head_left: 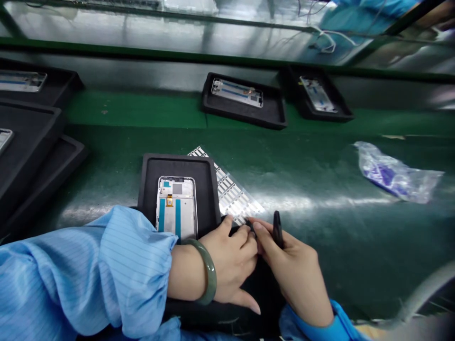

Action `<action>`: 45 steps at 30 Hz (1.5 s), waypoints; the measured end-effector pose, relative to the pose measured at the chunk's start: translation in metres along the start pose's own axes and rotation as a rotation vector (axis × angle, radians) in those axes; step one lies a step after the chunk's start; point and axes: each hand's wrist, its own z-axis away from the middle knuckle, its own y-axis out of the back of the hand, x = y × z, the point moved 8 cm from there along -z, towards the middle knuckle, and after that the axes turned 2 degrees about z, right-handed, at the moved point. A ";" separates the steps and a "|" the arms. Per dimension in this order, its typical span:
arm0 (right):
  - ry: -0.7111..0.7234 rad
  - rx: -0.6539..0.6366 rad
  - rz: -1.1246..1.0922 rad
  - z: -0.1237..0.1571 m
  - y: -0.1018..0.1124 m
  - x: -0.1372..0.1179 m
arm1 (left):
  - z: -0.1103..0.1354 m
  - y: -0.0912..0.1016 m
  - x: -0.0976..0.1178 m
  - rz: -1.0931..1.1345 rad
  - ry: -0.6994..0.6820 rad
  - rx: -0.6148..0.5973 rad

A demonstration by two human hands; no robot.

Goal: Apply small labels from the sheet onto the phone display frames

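My left hand (231, 263), with a green bangle at the wrist, reaches across the front of a black tray (208, 189). Its fingers rest at the near edge of a sheet of small labels (232, 192), thumb spread away and palm down. In the tray lies a phone frame (185, 208) with blue strips and a gold flex piece; my sleeve and hand cover its lower part. My right hand (293, 265) is closed around a slim black tool (277, 229), whose working end is hidden. Its fingertips meet my left fingertips beside the sheet's near corner.
Two black trays (245, 116) (325, 116) with phone frames stand along the back of the green bench (305, 166). Several more trays (35, 118) are piled at the left. A clear bag with purple contents (394, 173) lies at the right. Another person's blue sleeve (355, 19) shows beyond the rail.
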 end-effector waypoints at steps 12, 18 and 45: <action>-0.038 -0.016 -0.099 0.002 -0.002 0.009 | 0.000 -0.001 0.000 0.014 0.000 -0.013; -0.076 -0.062 -0.172 0.006 -0.004 0.009 | 0.000 -0.001 0.002 0.030 -0.021 -0.027; -0.019 -0.156 0.088 0.013 -0.003 0.006 | 0.000 -0.003 0.006 0.099 -0.077 -0.026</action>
